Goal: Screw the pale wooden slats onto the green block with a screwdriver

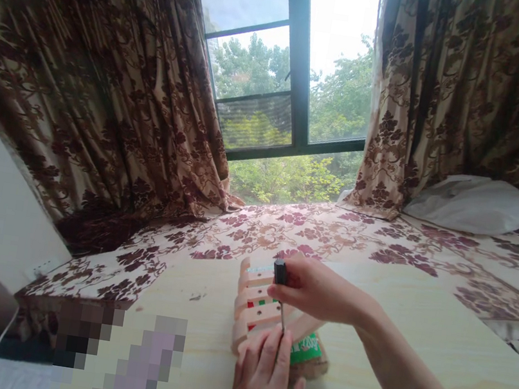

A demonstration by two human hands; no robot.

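Note:
My right hand (307, 286) is closed round the black handle of a screwdriver (280, 272). The screwdriver stands nearly upright, its thin metal shaft pointing down at a pale wooden slatted piece (261, 314). Dark screw heads show in several slats, with red and green patches between them. My left hand (264, 377) holds the near end of this piece, its fingertips beside the screwdriver's tip and its thumb apart on the right. Those fingers hide the tip and whatever it touches. Under the slats, to the right, lies a block with a green printed label (307, 350).
The work lies on a pale wood-grain tabletop (391, 357). Behind it is a floral-covered ledge (255, 220) below a window (303, 97), with patterned curtains (124, 83) at the sides. A white plastic bag (472, 203) rests at the right. Pixelation blurs the lower left.

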